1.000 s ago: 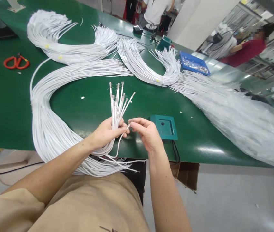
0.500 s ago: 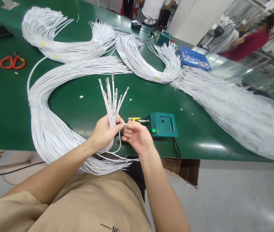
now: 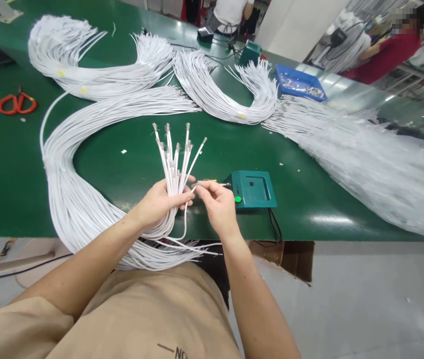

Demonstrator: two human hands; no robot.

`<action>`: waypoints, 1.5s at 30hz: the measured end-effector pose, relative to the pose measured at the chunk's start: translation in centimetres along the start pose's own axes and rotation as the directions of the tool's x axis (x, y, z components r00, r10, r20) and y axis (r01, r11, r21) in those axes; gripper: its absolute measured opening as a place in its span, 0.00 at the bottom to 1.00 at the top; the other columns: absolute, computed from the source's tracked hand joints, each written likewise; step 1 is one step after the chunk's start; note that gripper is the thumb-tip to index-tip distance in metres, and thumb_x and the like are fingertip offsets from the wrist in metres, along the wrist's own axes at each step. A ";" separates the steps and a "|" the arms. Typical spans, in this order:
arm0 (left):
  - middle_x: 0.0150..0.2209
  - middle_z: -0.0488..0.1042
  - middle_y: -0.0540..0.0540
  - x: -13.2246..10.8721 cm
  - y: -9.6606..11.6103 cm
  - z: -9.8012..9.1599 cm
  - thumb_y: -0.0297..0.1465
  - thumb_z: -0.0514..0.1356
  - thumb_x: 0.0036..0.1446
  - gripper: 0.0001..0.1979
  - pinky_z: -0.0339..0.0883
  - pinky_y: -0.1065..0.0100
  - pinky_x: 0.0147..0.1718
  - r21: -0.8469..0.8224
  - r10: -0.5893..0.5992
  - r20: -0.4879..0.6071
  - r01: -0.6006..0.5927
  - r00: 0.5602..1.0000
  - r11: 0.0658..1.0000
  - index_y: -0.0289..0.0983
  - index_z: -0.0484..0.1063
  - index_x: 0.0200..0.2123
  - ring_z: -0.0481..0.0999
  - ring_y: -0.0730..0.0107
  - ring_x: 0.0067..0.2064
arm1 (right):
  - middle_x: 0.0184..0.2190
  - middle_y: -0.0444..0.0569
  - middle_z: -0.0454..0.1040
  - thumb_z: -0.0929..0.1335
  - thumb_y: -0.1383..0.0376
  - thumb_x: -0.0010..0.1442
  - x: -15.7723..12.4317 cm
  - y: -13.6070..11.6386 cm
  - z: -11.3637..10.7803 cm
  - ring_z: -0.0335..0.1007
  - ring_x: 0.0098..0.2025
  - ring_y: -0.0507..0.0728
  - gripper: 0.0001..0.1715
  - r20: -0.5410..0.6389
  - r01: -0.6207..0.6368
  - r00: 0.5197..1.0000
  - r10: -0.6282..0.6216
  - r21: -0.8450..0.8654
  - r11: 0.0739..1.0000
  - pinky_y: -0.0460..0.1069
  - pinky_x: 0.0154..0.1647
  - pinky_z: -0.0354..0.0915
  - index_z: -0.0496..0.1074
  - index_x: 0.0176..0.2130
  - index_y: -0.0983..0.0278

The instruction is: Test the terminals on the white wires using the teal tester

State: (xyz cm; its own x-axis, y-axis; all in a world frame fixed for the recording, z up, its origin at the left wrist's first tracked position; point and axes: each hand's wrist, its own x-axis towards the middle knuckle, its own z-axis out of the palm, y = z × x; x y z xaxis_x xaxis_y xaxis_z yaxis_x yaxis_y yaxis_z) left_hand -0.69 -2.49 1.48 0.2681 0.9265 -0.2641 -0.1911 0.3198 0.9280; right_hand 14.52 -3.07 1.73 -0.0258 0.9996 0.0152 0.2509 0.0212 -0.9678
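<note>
Left hand [image 3: 161, 200] closed round frayed-tipped white cables [image 3: 173, 183]; right hand [image 3: 218, 205] pinches single white cable [image 3: 186, 220]; slack grip could spill bunch.

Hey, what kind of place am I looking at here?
Probably a cable workshop or factory floor: big bundles of white cables lie across a long green worktable, and a blue tray holds small, shiny pieces.

The person is wearing a tan fabric shirt [image 3: 140, 309] with a loose short left sleeve [image 3: 28, 319]. A dark line [image 3: 165, 347] and dark letters [image 3: 181, 353] are marking its front; black fabric [image 3: 217, 275] is showing beside it. Left hand [image 3: 165, 198] and right hand [image 3: 218, 202] are showing bare.
</note>
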 end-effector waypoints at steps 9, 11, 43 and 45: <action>0.27 0.70 0.51 1.6 -0.5 -0.7 0.24 0.67 0.44 0.24 0.60 0.78 0.24 -0.254 -0.256 0.135 0.283 0.957 0.925 0.35 0.73 0.48 0.69 0.79 0.27 | 0.31 0.53 0.70 0.57 0.67 0.65 0.5 1.4 -0.4 0.60 0.36 0.59 0.17 0.312 0.467 0.851 -0.424 -0.819 0.335 0.53 0.38 0.53 0.70 0.30 0.65; 0.27 0.70 0.51 1.9 -0.8 -0.4 0.24 0.67 0.43 0.25 0.60 0.77 0.22 -0.243 -0.251 0.105 0.270 0.962 0.932 0.34 0.72 0.48 0.69 0.78 0.28 | 0.34 0.53 0.72 0.57 0.66 0.65 1.1 1.2 -1.5 0.61 0.38 0.59 0.16 0.356 0.487 0.848 -0.392 -0.817 0.311 0.53 0.39 0.53 0.71 0.35 0.65; 0.27 0.76 0.47 3.9 -2.8 0.3 0.31 0.69 0.40 0.19 0.62 0.73 0.22 0.200 -0.104 -0.145 0.132 0.984 0.971 0.29 0.75 0.37 0.71 0.74 0.24 | 0.39 0.52 0.75 0.62 0.67 0.63 1.8 -0.2 -4.2 0.63 0.43 0.59 0.09 0.207 0.372 0.916 -0.344 -0.760 0.534 0.55 0.47 0.54 0.70 0.40 0.65; 0.27 0.76 0.48 3.7 -2.8 0.0 0.30 0.69 0.38 0.22 0.63 0.73 0.24 0.181 -0.094 -0.162 0.124 0.982 0.976 0.30 0.75 0.40 0.71 0.75 0.25 | 0.34 0.50 0.74 0.59 0.66 0.64 0.5 -0.4 -2.8 0.62 0.38 0.58 0.12 0.226 0.394 0.910 -0.348 -0.730 0.558 0.53 0.41 0.54 0.71 0.37 0.65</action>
State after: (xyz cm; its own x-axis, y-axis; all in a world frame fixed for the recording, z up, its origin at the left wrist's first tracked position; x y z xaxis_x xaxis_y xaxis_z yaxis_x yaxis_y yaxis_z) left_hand 0.89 0.06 -2.11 0.1283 0.9120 -0.3896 0.0172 0.3907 0.9203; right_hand 17.14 -2.54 2.80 -0.3291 0.8975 0.2935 0.8366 0.4213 -0.3502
